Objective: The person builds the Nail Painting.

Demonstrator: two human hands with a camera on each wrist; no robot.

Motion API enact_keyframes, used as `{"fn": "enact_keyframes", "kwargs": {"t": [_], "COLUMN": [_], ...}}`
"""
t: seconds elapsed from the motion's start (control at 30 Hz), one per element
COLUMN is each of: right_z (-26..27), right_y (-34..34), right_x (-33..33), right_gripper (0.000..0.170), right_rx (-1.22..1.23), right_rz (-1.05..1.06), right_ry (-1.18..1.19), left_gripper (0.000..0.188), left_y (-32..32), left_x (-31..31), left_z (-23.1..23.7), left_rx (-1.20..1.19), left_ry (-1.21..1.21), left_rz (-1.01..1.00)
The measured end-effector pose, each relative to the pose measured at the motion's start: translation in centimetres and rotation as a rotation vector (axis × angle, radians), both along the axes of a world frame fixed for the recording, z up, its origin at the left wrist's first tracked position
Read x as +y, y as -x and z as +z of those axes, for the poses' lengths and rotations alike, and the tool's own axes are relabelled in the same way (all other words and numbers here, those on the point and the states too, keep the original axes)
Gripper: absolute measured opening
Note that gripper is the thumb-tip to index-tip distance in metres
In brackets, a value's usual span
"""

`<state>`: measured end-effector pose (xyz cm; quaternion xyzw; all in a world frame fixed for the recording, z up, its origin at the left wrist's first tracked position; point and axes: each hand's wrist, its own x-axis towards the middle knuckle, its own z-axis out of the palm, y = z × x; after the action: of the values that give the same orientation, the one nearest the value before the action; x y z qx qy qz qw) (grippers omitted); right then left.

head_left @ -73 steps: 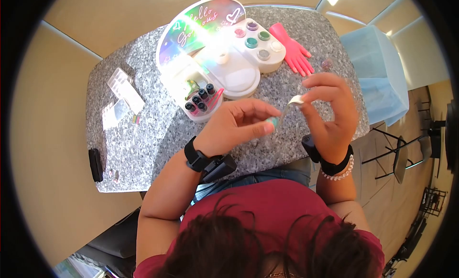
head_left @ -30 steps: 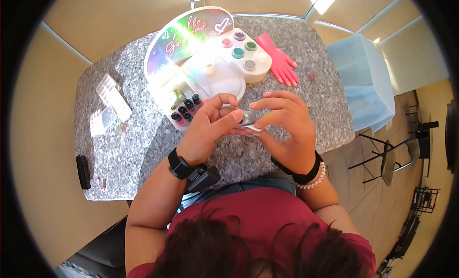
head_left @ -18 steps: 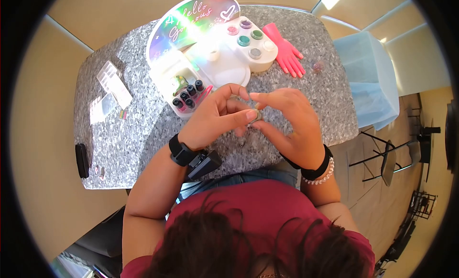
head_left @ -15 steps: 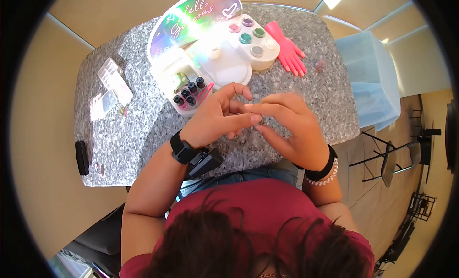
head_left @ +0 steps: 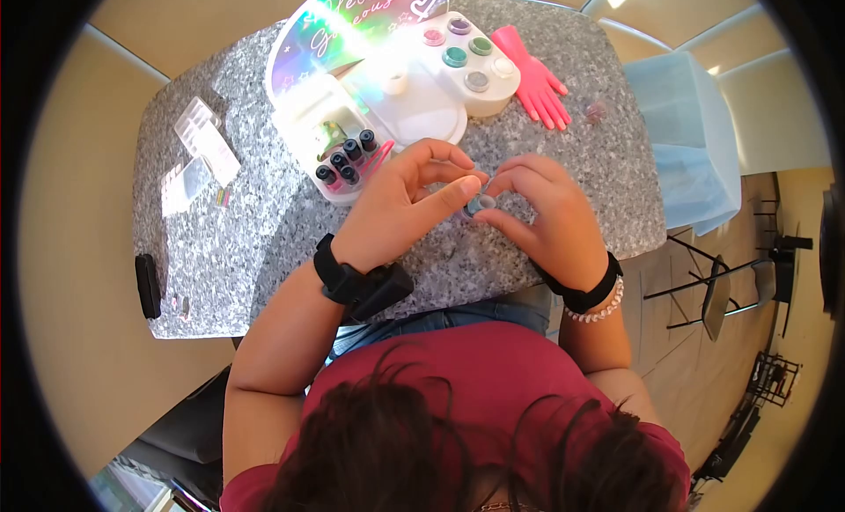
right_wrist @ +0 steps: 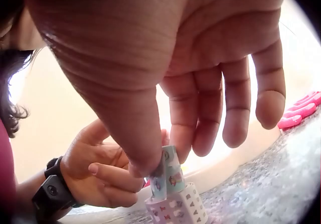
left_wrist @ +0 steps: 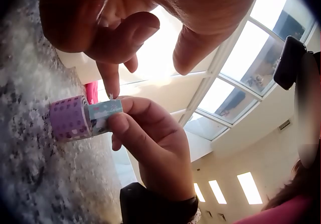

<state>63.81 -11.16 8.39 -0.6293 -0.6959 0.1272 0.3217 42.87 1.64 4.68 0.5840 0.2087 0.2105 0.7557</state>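
A small teal roll of printed tape [right_wrist: 173, 171] sits partly inside a wider purple-and-white printed roll [left_wrist: 70, 117]. My right hand [head_left: 554, 204] pinches the teal roll between thumb and forefinger, its other fingers spread in the right wrist view. My left hand [head_left: 400, 204] is bent round the far side, its thumb tip right at the roll's edge in the head view. In the left wrist view a fingertip [left_wrist: 113, 81] meets a small raised bit of the tape. I cannot tell whether the left fingers grip the tape. Both hands are close above the granite tabletop [head_left: 422, 279].
Behind the hands stands a white nail-kit station [head_left: 422, 116] with black-capped polish bottles [head_left: 345, 160] and glitter pots [head_left: 455, 56]. A pink practice hand [head_left: 537, 85] lies to its right. Clear trays [head_left: 207, 142] and a black case [head_left: 148, 286] lie at left.
Earlier the hands were apart, a pale strip stretched between the right hand and the teal piece in the left. They have come together and turned the roll, its round opening now facing up.
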Motion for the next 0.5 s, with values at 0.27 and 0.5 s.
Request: {"fn": "enact_keyframes", "kwargs": {"t": [0.27,0.5], "right_z": [-0.1,-0.6], "right_y": [0.2,0.7], "right_x": [1.1,1.3], "right_gripper": [0.031,0.034], "right_rx": [-0.165,-0.202], "right_rz": [0.001,-0.003], "right_ry": [-0.049,-0.006], "left_gripper": [0.032,0.030], "left_y": [-0.1,-0.1], "left_x": [-0.3,-0.3], "left_z": [-0.5,-0.4], "left_rx": [0.080,0.099], "left_ry": [-0.007,0.031], "left_rz": [-0.077,-0.053]}}
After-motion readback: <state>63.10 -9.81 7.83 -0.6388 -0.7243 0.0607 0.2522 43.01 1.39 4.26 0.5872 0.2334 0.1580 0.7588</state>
